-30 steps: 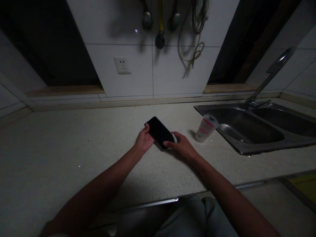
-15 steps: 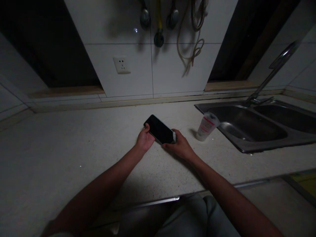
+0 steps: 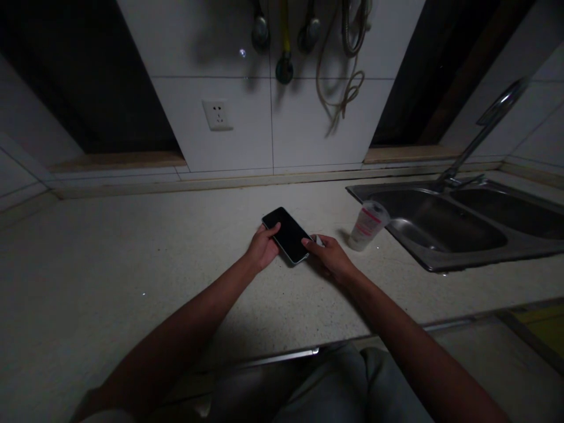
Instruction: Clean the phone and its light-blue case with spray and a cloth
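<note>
A black-screened smartphone is held above the counter, screen up and tilted. My left hand grips its left side, thumb lying over the screen and fingers underneath. At the phone's right end is my right hand, closed, with its thumb at the screen's edge. A small white piece that looks like tissue pokes out between the right thumb and fingers; most of it is hidden. To the right of that hand, a clear plastic cup with pink print stands on the counter beside the sink.
The pale speckled countertop runs along a tiled wall. At the right is a double steel sink with a tall faucet. A wall socket, pipe valves and a looped cord are on the wall.
The phone has turned a little clockwise and shifted slightly right. My left thumb has slid further over the screen. The right hand has moved from wrapping the phone's end to its upper right edge.
</note>
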`<state>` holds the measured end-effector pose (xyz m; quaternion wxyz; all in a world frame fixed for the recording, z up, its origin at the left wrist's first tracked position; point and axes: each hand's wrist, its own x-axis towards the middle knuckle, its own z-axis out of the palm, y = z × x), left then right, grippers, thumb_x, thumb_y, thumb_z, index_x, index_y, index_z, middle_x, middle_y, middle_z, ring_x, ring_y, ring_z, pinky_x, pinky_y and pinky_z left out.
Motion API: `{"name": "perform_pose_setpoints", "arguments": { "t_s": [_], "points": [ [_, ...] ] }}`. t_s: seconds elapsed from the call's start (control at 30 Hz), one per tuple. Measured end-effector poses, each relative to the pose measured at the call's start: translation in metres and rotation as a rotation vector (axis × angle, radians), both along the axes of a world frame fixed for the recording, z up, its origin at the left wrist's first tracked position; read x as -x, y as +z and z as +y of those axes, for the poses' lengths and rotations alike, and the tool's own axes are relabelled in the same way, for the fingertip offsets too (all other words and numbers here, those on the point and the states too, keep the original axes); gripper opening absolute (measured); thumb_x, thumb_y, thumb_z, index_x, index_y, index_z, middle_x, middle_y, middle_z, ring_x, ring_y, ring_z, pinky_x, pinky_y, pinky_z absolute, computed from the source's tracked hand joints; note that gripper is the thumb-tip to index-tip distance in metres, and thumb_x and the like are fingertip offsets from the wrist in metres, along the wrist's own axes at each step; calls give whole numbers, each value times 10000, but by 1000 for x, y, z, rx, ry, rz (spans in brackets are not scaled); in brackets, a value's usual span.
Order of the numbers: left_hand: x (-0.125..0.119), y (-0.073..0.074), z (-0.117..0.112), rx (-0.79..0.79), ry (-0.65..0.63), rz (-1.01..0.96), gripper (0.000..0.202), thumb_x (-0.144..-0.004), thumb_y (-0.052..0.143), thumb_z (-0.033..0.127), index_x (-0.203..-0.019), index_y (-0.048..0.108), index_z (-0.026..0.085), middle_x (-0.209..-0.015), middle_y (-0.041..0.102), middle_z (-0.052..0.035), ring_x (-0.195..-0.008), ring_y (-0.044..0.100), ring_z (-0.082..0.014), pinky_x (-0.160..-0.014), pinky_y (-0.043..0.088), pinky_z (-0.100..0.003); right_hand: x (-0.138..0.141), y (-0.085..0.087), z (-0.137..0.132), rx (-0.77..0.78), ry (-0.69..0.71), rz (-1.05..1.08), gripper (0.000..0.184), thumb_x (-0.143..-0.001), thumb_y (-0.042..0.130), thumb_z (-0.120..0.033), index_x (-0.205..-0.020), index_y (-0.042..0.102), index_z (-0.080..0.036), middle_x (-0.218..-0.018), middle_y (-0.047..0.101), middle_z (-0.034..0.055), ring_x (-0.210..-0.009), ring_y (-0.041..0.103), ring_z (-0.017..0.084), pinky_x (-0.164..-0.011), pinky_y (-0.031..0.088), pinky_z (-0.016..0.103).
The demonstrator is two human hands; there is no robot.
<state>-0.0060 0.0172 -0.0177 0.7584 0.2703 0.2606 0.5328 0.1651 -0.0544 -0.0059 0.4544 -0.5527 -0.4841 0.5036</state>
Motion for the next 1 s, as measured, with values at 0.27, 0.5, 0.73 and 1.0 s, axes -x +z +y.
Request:
{"name": "perform_pose_setpoints", "arguments": {
  "t_s": [0.27, 0.5, 0.73, 1.0],
  "points": [
    [0, 2, -1, -71, -4, 94, 396, -694, 792, 162, -1050, 622, 137, -962, 701, -84, -924, 667, -228, -1004, 496, -460, -5, 4, -1, 63, 93, 17, 410, -668, 730, -538, -659, 475, -217, -421, 309, -115, -328, 216, 40, -287, 158, 180],
    [-2, 1, 3, -136, 261, 396, 938, -695, 738, 97, -1503, 276, 212, -1627, 249, -150, -1479, 303, -239, -1172, 314, -337, -4, 3, 1, 82, 44, 3, 396, -705, 677, -548, -653, 448, -230, -404, 283, -118, -322, 211, 52, -279, 170, 195],
    [-5, -7, 6, -274, 236, 739, 852, -724, 705, 156, -1485, 324, 107, -1607, 283, -210, -1481, 313, -253, -1208, 248, -336, -3, -6, 2, -43, 72, -204, 359, -782, 600, -539, -667, 486, -219, -453, 349, -88, -349, 287, 73, -346, 242, 222],
    [-4, -24, 13, -368, 258, 899, 807, -744, 695, 176, -1475, 354, 164, -1579, 357, -189, -1480, 317, -272, -1212, 255, -396, -2, -3, 4, -138, 216, -491, 387, -829, 581, -494, -607, 568, -177, -571, 584, 17, -551, 493, 127, -556, 350, 260]
  ]
}}
